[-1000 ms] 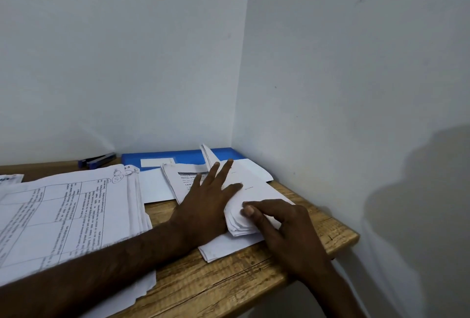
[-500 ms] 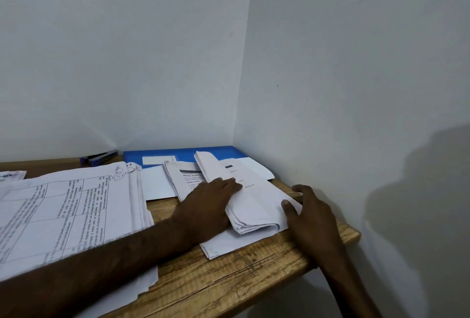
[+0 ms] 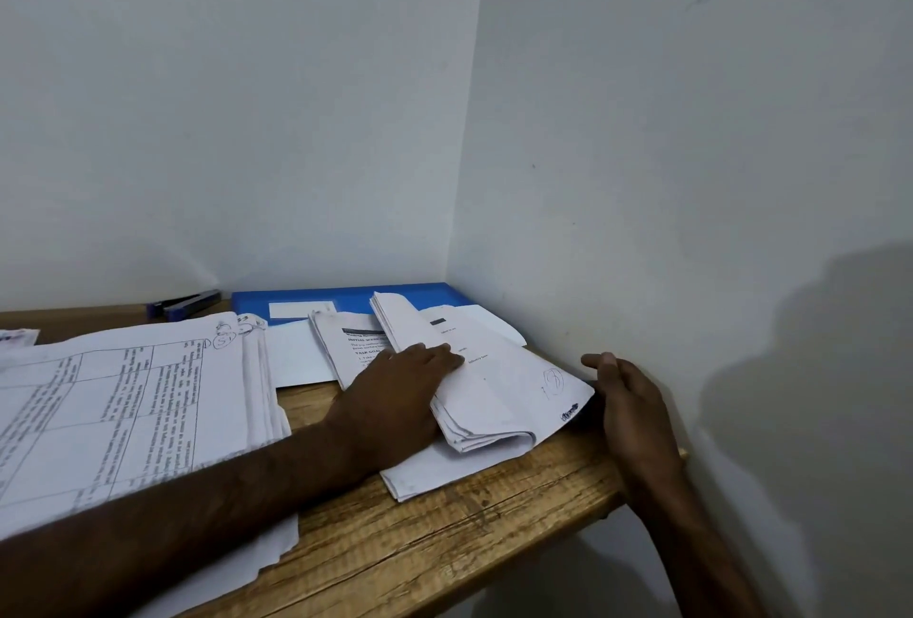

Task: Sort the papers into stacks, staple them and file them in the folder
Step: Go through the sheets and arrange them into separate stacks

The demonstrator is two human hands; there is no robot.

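Wooden surface (image 3: 444,543) in white corner. Bears folded paper stack (image 3: 494,400) at right end. Pressing on it, left hand (image 3: 395,400), grip flat, fingers apart. Just beside its corner, right hand (image 3: 637,405), grip loose, holding nothing. Behind, blue folder (image 3: 346,296), stapler (image 3: 187,306); leftward, larger printed pile (image 3: 123,395).

On the desk (image 3: 444,548), a big paper pile (image 3: 123,400) lies left, folded papers (image 3: 494,395) right, folder (image 3: 346,299) and stapler (image 3: 185,305) behind.

Bare left hand (image 3: 395,400) and right hand (image 3: 637,405) — bare forearms (image 3: 222,494) too, the left one lightly haired.
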